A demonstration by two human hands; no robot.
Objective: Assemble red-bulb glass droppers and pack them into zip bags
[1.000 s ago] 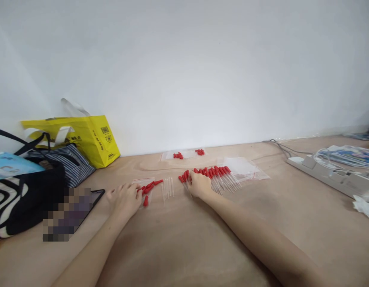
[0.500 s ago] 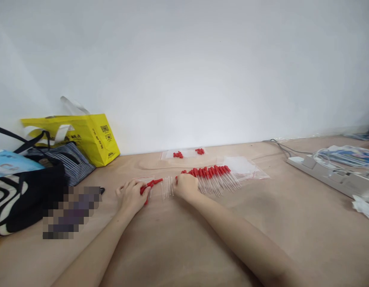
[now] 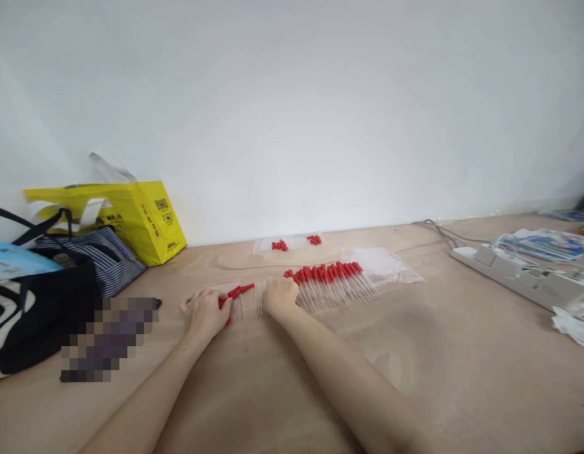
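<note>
Brown table (image 3: 254, 391), pale wall (image 3: 292, 126) beyond. Right of centre lie a dozen or more capped tubes (image 3: 323, 272); to their left, a few bare tubes (image 3: 258, 298) and at least three bulbs (image 3: 234, 292) remain unjoined. Left hand (image 3: 205, 311) bends over the bulbs, right hand (image 3: 279, 295) beside the bare tubes; whether either pinches, I cannot tell. Two bulb clusters (image 3: 279, 246) lie far.

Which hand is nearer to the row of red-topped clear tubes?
Right. The right hand is at the left end of the row; the left hand is farther left, at the loose red pieces.
</note>
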